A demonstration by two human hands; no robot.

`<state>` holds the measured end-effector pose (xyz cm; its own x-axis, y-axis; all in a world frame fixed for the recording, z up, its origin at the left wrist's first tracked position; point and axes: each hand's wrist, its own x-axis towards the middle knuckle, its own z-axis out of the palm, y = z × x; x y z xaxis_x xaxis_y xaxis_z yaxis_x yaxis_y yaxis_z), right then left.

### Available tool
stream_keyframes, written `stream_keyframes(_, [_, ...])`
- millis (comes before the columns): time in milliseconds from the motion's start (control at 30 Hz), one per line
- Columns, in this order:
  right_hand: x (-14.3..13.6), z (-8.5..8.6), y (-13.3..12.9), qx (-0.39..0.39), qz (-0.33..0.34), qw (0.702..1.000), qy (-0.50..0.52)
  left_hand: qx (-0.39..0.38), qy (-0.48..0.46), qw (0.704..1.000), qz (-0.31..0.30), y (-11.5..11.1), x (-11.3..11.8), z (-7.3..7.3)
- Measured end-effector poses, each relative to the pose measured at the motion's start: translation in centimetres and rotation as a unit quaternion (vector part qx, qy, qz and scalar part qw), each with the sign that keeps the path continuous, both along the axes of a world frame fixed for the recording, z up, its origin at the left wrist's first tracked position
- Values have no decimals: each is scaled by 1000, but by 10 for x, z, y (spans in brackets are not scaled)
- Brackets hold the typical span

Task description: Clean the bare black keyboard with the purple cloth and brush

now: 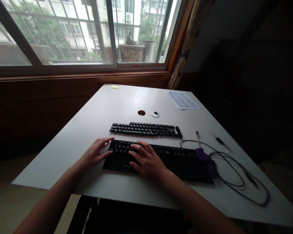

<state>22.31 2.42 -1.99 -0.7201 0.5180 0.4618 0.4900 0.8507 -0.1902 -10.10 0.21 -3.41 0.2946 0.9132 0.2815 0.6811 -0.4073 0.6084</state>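
A black keyboard [180,165] lies near the table's front edge, with rows of keys along its far side and a dark near part where no keys can be made out. At its left end is my left hand [94,154], its forefinger reaching the far corner and its thumb touching the side, fingers apart. My right hand [148,161] rests over the left half of the keyboard, fingers spread and slightly bent onto the keys. It hides the keys under it. Behind the keyboard, black keycaps [146,129] lie in rows on the table.
On the white table [88,113], a purple cloth [206,161] lies on the keyboard's right end, beside a brush [197,138], a coiled black cable [244,172] and a wire tool [219,141]. Farther back are a cable hole [141,113], its white cover [155,114], papers [184,100] and a yellow note [115,86].
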Motion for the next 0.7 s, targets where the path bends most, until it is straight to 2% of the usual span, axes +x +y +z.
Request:
stream_keyframes(100, [-1,0,0,2,-4,1000,5,11,0,1000,1,-1,1,2])
stream_keyframes(267, [0,-1,-1,-1,52,999,-4,24,8,1000,8,-2,2,1])
stream_keyframes(700, [1,2,-3,-27,59,998,18,40,26,999,6,-2,2,0])
